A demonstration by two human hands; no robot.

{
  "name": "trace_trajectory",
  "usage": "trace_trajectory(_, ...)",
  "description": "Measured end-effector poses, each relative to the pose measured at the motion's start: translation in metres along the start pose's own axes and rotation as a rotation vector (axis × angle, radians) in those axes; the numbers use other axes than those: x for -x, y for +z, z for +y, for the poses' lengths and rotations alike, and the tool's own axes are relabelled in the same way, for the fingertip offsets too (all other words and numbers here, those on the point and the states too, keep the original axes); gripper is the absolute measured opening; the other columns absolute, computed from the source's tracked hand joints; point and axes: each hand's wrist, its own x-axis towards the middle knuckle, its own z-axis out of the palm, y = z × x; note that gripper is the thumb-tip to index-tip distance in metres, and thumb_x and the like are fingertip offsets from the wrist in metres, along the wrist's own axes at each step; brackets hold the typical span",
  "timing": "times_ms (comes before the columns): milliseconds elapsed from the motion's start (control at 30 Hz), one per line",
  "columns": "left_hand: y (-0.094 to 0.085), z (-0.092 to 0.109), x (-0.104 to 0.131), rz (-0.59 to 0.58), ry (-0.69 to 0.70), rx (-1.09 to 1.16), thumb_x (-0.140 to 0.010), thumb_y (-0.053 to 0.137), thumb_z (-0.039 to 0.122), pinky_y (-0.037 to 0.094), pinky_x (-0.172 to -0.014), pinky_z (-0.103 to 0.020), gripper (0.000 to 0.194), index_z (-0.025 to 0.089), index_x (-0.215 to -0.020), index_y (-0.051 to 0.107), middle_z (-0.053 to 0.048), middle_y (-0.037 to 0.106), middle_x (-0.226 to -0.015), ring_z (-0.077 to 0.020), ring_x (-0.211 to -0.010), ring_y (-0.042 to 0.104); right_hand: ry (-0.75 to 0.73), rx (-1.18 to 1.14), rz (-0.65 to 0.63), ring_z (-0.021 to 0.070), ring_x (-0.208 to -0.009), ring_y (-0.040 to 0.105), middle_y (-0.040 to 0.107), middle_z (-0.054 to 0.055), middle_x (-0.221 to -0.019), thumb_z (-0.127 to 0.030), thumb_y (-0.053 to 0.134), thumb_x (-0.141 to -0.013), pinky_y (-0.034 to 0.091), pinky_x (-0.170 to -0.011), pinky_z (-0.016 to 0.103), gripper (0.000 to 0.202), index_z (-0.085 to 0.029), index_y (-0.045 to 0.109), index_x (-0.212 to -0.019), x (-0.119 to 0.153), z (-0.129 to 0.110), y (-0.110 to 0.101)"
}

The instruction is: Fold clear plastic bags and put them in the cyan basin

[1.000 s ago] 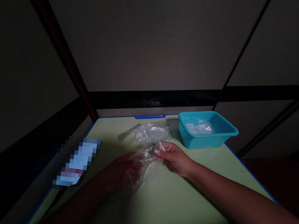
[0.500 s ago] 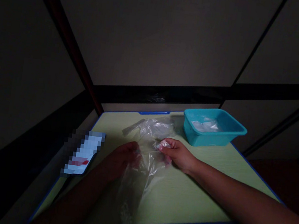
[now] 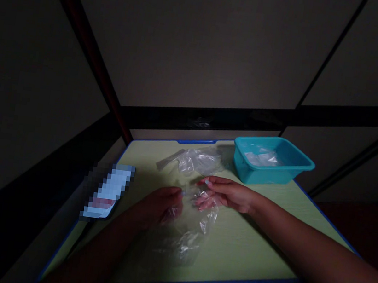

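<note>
A crumpled clear plastic bag (image 3: 184, 243) hangs between my two hands above the table, its lower part spread toward the near edge. My left hand (image 3: 163, 205) pinches the bag's upper left side, the thumb lying on top. On the other side my right hand (image 3: 227, 194) has its thumb and forefinger together at the bag's upper edge, and its lower fingers show through the film. Just beyond the hands, more crumpled clear plastic (image 3: 197, 159) lies on the table.
The light green table (image 3: 248, 242) has a blue rim. A turquoise basin (image 3: 275, 175) stands at the back right with clear plastic (image 3: 263, 158) inside. At the left edge lies a phone (image 3: 109, 191), its screen blurred out. A panelled wall (image 3: 205, 46) rises behind.
The bag's lower end has risen from the table's near edge and bunched up. My right hand's lower fingers have spread behind the film, and my left hand has shifted slightly right.
</note>
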Motion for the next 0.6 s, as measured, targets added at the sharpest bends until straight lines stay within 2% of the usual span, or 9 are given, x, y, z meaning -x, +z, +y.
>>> trace_trajectory(100,0.0,-0.008,-0.003,-0.073,-0.012,-0.079,-0.061,0.078,0.054,0.031,-0.044,-0.02,0.042,0.018,-0.067,0.059,0.003,0.057,-0.055,-0.0081,-0.044,0.046,-0.036,0.015,0.007,0.0188,-0.069,0.072,0.073,0.005,-0.08,-0.04,0.076,-0.075,0.055,-0.067,0.031,0.05,-0.018,0.051,-0.113,-0.003,0.006,0.002)
trace_trajectory(167,-0.001,-0.01,-0.006,-0.067,0.008,-0.12,-0.063,0.076,0.057,0.03,-0.043,-0.02,0.043,0.018,-0.066,0.057,0.003,0.057,-0.054,-0.0079,-0.043,0.045,-0.069,0.08,0.003,0.0145,-0.057,0.067,0.07,-0.001,-0.07,-0.034,0.079,-0.072,0.053,-0.055,0.025,0.055,-0.018,0.049,-0.115,-0.003,0.008,0.003)
trace_trajectory(233,-0.001,-0.008,-0.008,0.01,0.059,-0.14,-0.063,0.074,0.058,0.028,-0.041,-0.02,0.044,0.019,-0.061,0.052,0.005,0.053,-0.05,-0.0074,-0.04,0.043,-0.092,0.181,-0.001,0.0108,-0.045,0.06,0.065,-0.006,-0.06,-0.032,0.078,-0.072,0.047,-0.044,0.02,0.054,-0.018,0.049,-0.115,-0.003,0.009,0.002)
trace_trajectory(367,-0.001,0.007,-0.007,0.232,0.224,-0.221,-0.068,0.068,0.056,0.024,-0.04,-0.019,0.043,0.021,-0.057,0.047,0.008,0.043,-0.042,-0.0068,-0.037,0.035,-0.14,0.436,0.102,0.0085,-0.035,0.051,0.054,-0.01,-0.048,-0.029,0.066,-0.08,0.042,-0.035,0.017,0.03,-0.017,0.052,-0.104,-0.005,0.007,-0.006)
trace_trajectory(467,-0.005,0.014,-0.005,0.342,0.265,-0.29,-0.067,0.07,0.049,0.023,-0.042,-0.02,0.035,0.021,-0.06,0.051,0.008,0.043,-0.043,-0.0078,-0.04,0.035,-0.164,0.494,0.194,0.0085,-0.035,0.05,0.056,-0.008,-0.054,-0.021,0.059,-0.08,0.041,-0.033,0.018,0.025,-0.017,0.052,-0.103,-0.007,0.005,-0.014)
trace_trajectory(533,-0.009,0.016,-0.006,0.404,0.293,-0.351,-0.064,0.072,0.044,0.025,-0.045,-0.021,0.031,0.02,-0.061,0.053,0.008,0.046,-0.046,-0.0089,-0.044,0.038,-0.181,0.492,0.219,0.0082,-0.035,0.05,0.061,-0.006,-0.064,-0.017,0.06,-0.078,0.041,-0.031,0.019,0.035,-0.018,0.05,-0.111,-0.008,0.003,-0.018)
trace_trajectory(600,-0.012,0.014,-0.008,0.483,0.372,-0.428,-0.063,0.073,0.04,0.028,-0.049,-0.021,0.027,0.02,-0.061,0.055,0.006,0.05,-0.051,-0.0107,-0.049,0.043,-0.202,0.458,0.181,0.0071,-0.037,0.051,0.066,-0.002,-0.08,-0.017,0.062,-0.077,0.043,-0.032,0.02,0.044,-0.02,0.048,-0.119,-0.006,0.0,-0.02)
